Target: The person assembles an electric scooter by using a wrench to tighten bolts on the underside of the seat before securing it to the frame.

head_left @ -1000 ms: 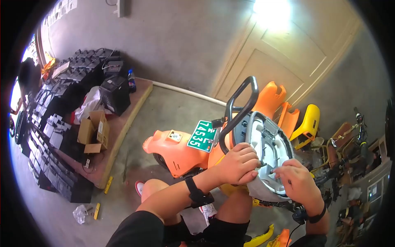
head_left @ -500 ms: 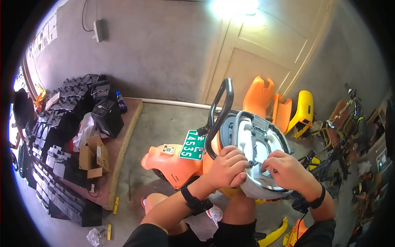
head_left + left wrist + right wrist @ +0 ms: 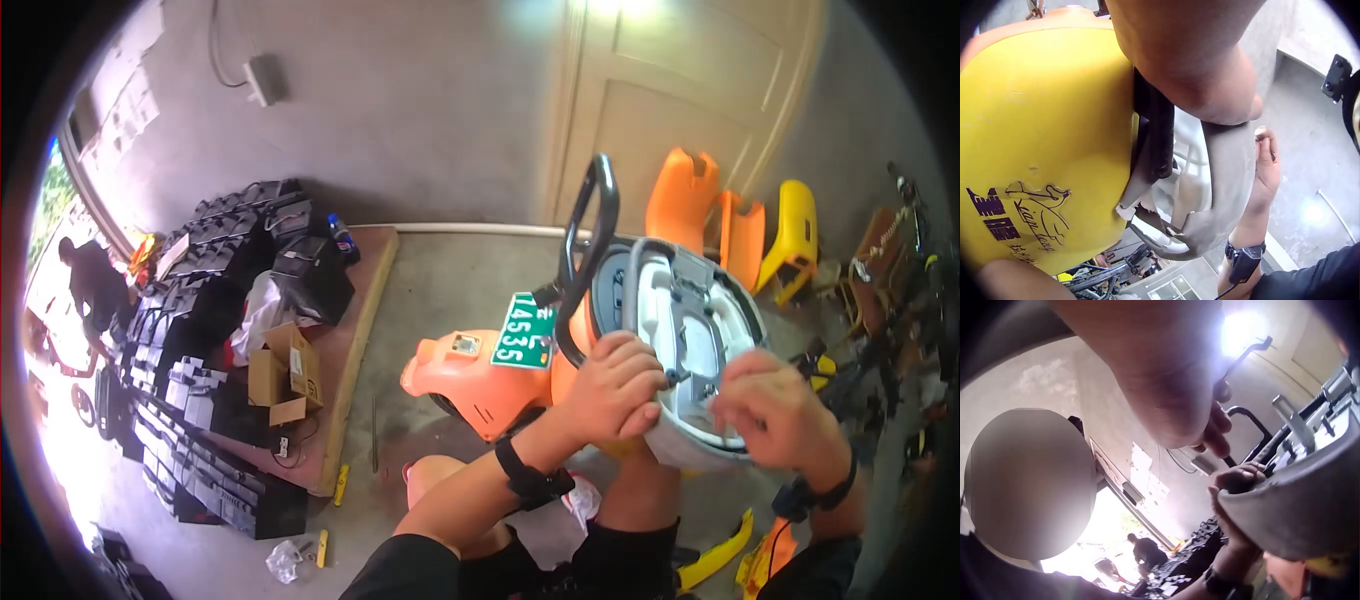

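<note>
In the head view, my left hand (image 3: 615,385) grips the near left rim of a scooter seat (image 3: 752,285), whose pale plastic underside faces up. The grey cover (image 3: 1235,169) looks torn along one edge in the left wrist view. My right hand (image 3: 775,410) is over the seat's near right side, fingers curled and slightly blurred. From those fingers a thin bent metal rod (image 3: 1250,351) sticks out in the right wrist view. A metal post (image 3: 1294,422) rises from the underside. The orange scooter body (image 3: 475,375) carries a green number plate (image 3: 524,332).
A black grab bar (image 3: 603,215) arches beside the seat. Orange and yellow panels (image 3: 795,240) lean near the door. Many black batteries (image 3: 215,440) and an open cardboard box (image 3: 285,375) cover a low platform at left. Another person (image 3: 90,290) is by the doorway.
My right hand has shifted from over the middle of the seat's underside toward its near right rim. My left hand keeps its grip. The head view has swung, moving the scene rightward.
</note>
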